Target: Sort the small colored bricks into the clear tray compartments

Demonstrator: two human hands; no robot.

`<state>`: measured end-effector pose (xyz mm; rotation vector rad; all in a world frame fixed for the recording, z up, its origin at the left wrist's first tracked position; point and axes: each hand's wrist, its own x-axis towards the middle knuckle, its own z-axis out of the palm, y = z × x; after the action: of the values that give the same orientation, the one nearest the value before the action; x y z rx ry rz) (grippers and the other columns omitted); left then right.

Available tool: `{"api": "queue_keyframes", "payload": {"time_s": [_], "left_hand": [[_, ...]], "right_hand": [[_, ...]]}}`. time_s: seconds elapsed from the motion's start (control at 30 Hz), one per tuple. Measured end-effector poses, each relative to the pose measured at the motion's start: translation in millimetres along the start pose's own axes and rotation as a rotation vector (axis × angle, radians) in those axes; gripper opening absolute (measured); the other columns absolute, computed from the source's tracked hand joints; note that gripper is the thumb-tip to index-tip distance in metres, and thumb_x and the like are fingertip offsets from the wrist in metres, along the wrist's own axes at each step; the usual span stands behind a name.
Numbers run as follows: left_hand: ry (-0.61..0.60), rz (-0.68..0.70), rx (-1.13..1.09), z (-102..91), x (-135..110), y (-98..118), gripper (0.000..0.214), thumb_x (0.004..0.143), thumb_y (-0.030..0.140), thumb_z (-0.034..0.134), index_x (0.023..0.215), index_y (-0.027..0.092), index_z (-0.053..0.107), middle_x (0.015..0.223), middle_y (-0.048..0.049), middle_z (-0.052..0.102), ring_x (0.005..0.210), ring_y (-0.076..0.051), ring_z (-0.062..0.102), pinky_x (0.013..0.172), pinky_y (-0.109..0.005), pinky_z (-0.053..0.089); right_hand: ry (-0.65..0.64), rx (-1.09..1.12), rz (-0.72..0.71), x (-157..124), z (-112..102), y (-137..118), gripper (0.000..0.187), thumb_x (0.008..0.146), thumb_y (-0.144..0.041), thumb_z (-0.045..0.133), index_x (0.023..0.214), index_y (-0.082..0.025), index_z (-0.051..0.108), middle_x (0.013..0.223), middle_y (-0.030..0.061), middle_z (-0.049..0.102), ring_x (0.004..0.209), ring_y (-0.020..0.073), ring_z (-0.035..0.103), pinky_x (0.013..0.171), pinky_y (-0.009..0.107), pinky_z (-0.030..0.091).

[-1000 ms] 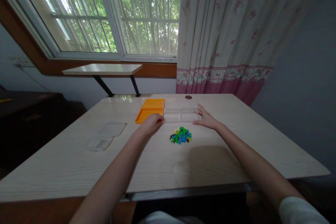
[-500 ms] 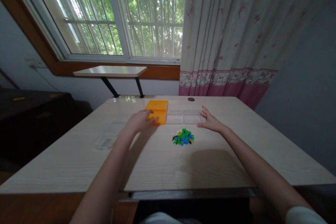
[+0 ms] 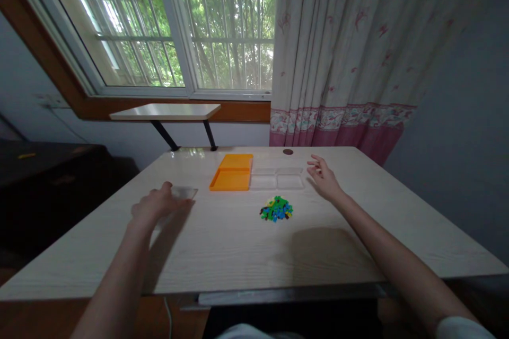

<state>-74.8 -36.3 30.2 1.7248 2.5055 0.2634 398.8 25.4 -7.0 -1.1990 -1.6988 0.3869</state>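
My left hand [image 3: 153, 206] lies over a clear plastic lid [image 3: 183, 192] at the left of the wooden table [image 3: 238, 243]; its fingers curl down onto the lid. My right hand [image 3: 323, 176] hovers just right of a clear two-compartment tray [image 3: 277, 180], fingers loosely apart and holding nothing. An orange tray [image 3: 231, 179] sits beside the clear tray on its left. A small heap of green, blue and yellow pieces [image 3: 276, 208] lies in front of the trays, between my arms.
A small shelf [image 3: 165, 112] on black brackets juts out below the window behind the table. A patterned curtain [image 3: 345, 47] hangs at the back right. A dark cabinet [image 3: 47, 169] stands to the left. A round hole [image 3: 287, 152] marks the table's far edge.
My left hand has left the orange tray and swung left onto the clear lid. My right hand has lifted slightly off the clear tray's right end.
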Motion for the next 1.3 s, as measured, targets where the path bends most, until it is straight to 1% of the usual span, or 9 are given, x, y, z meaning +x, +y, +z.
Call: {"api": "queue_keyframes", "payload": {"time_s": [0.1,0.27,0.4,0.57,0.7,0.8,0.93,1.03,1.3], "left_hand": [[0.069,-0.131,0.041,-7.2,-6,12,0.092,0.051,0.07,0.059,0.12,0.012,0.04,0.117,-0.0212,0.05,0.103,-0.044,0.047,0.078,-0.052,0.04],[0.201,0.139,-0.417,-15.8,-28,80,0.086,0.056,0.056,0.064,0.125,0.014,0.034,0.113,-0.0165,0.051,0.101,-0.031,0.052,0.079,-0.04,0.044],[-0.043,0.42,-0.853,6.9,-56,163,0.075,0.058,0.042,0.067,0.122,0.014,0.037,0.109,-0.0129,0.051,0.09,-0.022,0.055,0.074,-0.034,0.047],[0.007,0.515,-0.921,42.4,-75,220,0.071,0.056,0.043,0.071,0.115,0.015,0.044,0.109,-0.013,0.049,0.101,-0.026,0.049,0.084,-0.039,0.041],[0.043,0.559,-1.013,55.2,-78,221,0.07,0.054,0.044,0.073,0.112,0.017,0.045,0.109,-0.0106,0.047,0.104,-0.026,0.045,0.084,-0.038,0.04],[-0.091,0.535,-1.261,60.1,-76,211,0.071,0.054,0.04,0.073,0.115,0.02,0.041,0.111,-0.0086,0.045,0.095,-0.02,0.049,0.075,-0.03,0.043],[-0.347,0.584,-1.511,60.4,-75,202,0.072,0.051,0.032,0.076,0.112,0.02,0.04,0.106,-0.0058,0.049,0.09,-0.016,0.052,0.074,-0.027,0.043],[-0.388,0.586,-1.591,55.9,-78,202,0.063,0.047,0.028,0.078,0.1,0.017,0.045,0.094,-0.0026,0.054,0.084,-0.015,0.054,0.074,-0.026,0.043],[-0.346,0.531,-1.562,63.9,-83,204,0.057,0.049,0.026,0.077,0.096,0.016,0.048,0.082,-0.0006,0.057,0.072,-0.014,0.056,0.065,-0.024,0.044]], "right_hand": [[0.102,-0.043,-0.021,-1,-4,-9,0.038,0.084,-0.042,0.043,0.114,-0.021,0.05,0.099,0.0081,0.06,0.085,0.0197,0.054,0.077,0.039,0.046],[0.053,-0.107,-0.193,-15,8,-39,0.027,0.083,-0.036,0.045,0.102,-0.022,0.058,0.095,0.0075,0.06,0.089,0.0211,0.054,0.083,0.039,0.044],[-0.119,-0.033,-0.342,-37,36,-68,0.065,0.073,-0.037,0.061,0.131,-0.026,0.032,0.12,0.0077,0.05,0.105,0.0226,0.049,0.09,0.04,0.041],[-0.041,-0.014,-0.31,-48,52,-80,0.088,0.063,-0.035,0.07,0.136,-0.025,0.02,0.129,0.0109,0.039,0.115,0.0255,0.041,0.094,0.042,0.039],[0.068,-0.018,-0.201,-44,47,-75,0.074,0.06,-0.028,0.069,0.125,-0.022,0.034,0.116,0.0092,0.049,0.105,0.0247,0.049,0.09,0.042,0.041],[0.089,0.146,-0.121,-39,45,-71,0.068,0.059,-0.031,0.07,0.119,-0.023,0.038,0.109,0.007,0.052,0.099,0.0224,0.052,0.088,0.039,0.044],[-0.074,0.475,-0.047,-37,48,-66,0.064,0.061,-0.04,0.069,0.113,-0.023,0.037,0.106,0.0068,0.054,0.098,0.0206,0.055,0.086,0.036,0.045],[-0.187,0.523,-0.031,-38,49,-65,0.064,0.063,-0.047,0.067,0.114,-0.021,0.037,0.105,0.0081,0.055,0.097,0.021,0.056,0.086,0.036,0.046],[-0.153,-0.004,-0.481,-39,32,-70,0.065,0.072,-0.032,0.06,0.131,-0.023,0.034,0.136,0.0087,0.037,0.124,0.024,0.036,0.104,0.044,0.029]]}}
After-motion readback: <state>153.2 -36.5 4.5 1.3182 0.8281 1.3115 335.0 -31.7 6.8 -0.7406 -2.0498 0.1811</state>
